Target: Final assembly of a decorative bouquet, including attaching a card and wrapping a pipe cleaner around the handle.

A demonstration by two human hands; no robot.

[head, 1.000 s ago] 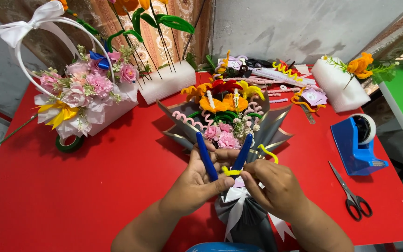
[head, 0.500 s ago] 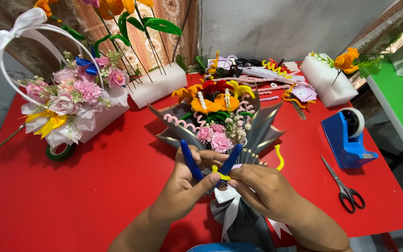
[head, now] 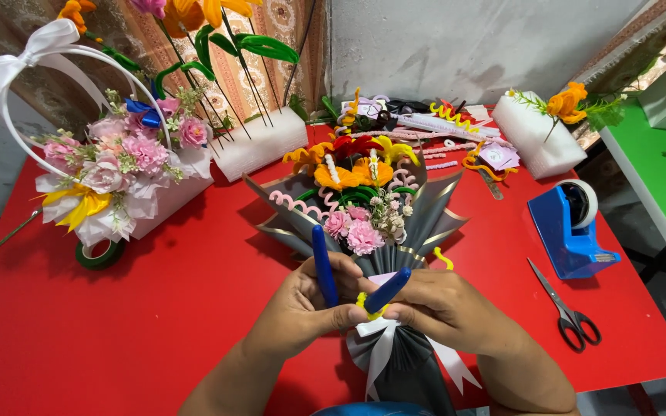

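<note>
Pliers (head: 352, 281) with blue handles sit at the near middle of the red counter (head: 156, 308), held over the neck of a dark-wrapped bouquet (head: 364, 216). Half a second ago the handles stood wider and more upright; now the right one has tipped low, so the squeeze on the yellow pipe cleaner (head: 370, 306) looks tighter. Left hand (head: 302, 308) has its grip clamped on the left handle, right hand (head: 441, 308) on the right handle. Scissors (head: 568, 308) and a blue tape dispenser (head: 572, 227) lie to the right; a white flower basket (head: 109, 177) stands far left.
</note>
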